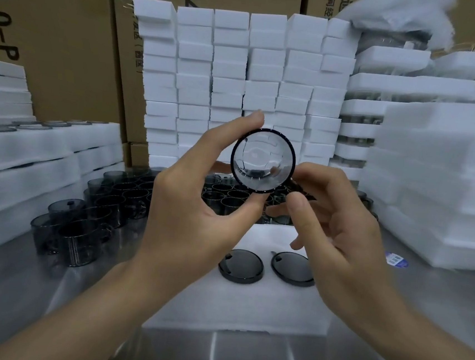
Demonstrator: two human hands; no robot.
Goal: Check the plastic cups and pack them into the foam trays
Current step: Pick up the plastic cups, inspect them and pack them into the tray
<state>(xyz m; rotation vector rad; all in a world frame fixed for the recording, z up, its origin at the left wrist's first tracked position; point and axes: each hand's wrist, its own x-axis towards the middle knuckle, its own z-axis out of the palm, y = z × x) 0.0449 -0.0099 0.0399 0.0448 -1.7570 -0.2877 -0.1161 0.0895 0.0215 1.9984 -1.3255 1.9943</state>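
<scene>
Steel table (45, 292), nearest: one white foam tray (232, 310) lying flat on it, with two dark cups (241, 265) seated in it side by side. Above the tray I log the left hand (196, 205), forefinger on top and thumb beneath, pinching a clear dark-rimmed cup (263, 160) held end-on in the air. The right hand (339, 227) is just beside the cup's lower right edge, fingers half curled; I cannot tell if they grip. Beyond are loose smoky cups (107, 196), a wall of foam blocks (240, 78) and cartons (64, 32).
</scene>
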